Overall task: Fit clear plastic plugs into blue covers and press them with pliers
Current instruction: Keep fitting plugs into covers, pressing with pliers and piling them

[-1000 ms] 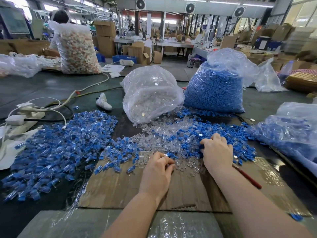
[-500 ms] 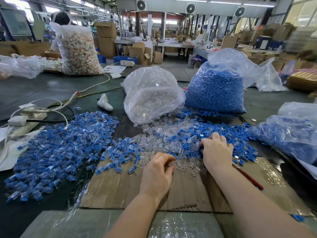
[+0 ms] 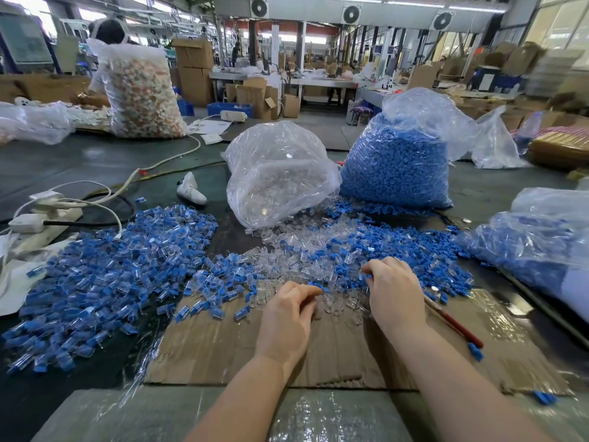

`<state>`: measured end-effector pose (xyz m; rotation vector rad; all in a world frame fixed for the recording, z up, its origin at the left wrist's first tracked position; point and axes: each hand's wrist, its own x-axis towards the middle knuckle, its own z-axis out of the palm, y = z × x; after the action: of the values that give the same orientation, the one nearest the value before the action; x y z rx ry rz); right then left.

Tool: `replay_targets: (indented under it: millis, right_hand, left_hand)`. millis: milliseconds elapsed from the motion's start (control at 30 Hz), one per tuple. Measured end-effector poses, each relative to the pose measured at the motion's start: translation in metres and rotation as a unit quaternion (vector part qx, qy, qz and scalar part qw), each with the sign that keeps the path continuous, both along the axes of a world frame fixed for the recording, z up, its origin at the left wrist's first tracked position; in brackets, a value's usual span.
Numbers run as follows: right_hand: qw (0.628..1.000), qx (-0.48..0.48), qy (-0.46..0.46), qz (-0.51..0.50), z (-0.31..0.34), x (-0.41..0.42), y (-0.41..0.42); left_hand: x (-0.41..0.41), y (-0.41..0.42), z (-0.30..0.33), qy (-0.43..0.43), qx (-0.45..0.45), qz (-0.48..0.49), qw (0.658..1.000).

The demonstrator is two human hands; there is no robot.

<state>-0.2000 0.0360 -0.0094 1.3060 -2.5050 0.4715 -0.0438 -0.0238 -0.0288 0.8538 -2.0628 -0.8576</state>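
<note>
Honestly, no label or writing is readable anywhere. At lower centre my left hand [image 3: 288,317] curls, fingertips down in the clear plastic plugs [image 3: 306,250]; whether it holds one I cannot tell. My right hand [image 3: 393,290] pinches a blue cover [image 3: 366,276] at the edge of the loose blue pile. Red-handled pliers [image 3: 455,323] lie on the cardboard [image 3: 223,346] just right of my right wrist. Behind, mid-frame, stand a bag of clear plugs [image 3: 280,173] and a bag of blue covers [image 3: 398,164]. Assembled pieces [image 3: 105,275] heap at left.

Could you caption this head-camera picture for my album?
Left hand and right hand pick among clear plugs and blue covers on cardboard.
</note>
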Motion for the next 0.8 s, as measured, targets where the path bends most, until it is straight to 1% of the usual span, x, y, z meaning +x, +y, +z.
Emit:
replay_targets:
  millis: [100, 233, 333, 400, 467, 500, 567, 600, 800]
  right_hand:
    - [0.999, 0.040, 0.002, -0.024, 0.000, 0.001, 0.000]
    - [0.996, 0.079, -0.015, -0.024, 0.001, 0.001, -0.001]
    - [0.997, 0.070, -0.020, -0.028, 0.003, 0.004, -0.001]
    - [0.999, 0.027, -0.007, -0.026, 0.004, 0.008, -0.001]
    - [1.000, -0.018, -0.005, 0.014, 0.006, 0.016, -0.005]
    - [0.999, -0.025, -0.011, 0.047, 0.007, 0.021, -0.008]
    - [0.995, -0.008, -0.023, 0.100, 0.009, 0.033, -0.016]
    - [0.993, 0.007, -0.026, 0.112, 0.009, 0.038, -0.020]
    - [0.994, 0.064, -0.021, 0.091, 0.012, 0.050, -0.035]
  left_hand:
    - [-0.001, 0.001, -0.001, -0.018, -0.002, -0.006, 1.000]
    - [0.000, 0.001, -0.001, -0.038, -0.003, -0.001, 0.999]
    - [0.000, 0.002, 0.000, -0.037, -0.001, -0.004, 0.999]
    - [0.000, 0.003, 0.000, -0.024, 0.009, 0.001, 1.000]
    - [0.000, 0.003, 0.000, -0.017, 0.007, 0.015, 1.000]
    - [0.000, 0.003, 0.000, -0.017, 0.003, 0.023, 1.000]
    - [0.000, 0.002, -0.001, -0.017, -0.006, 0.041, 0.999]
    - [0.001, 0.001, -0.002, -0.015, -0.008, 0.047, 0.999]
    - [0.001, 0.000, -0.001, -0.028, -0.018, 0.060, 0.998]
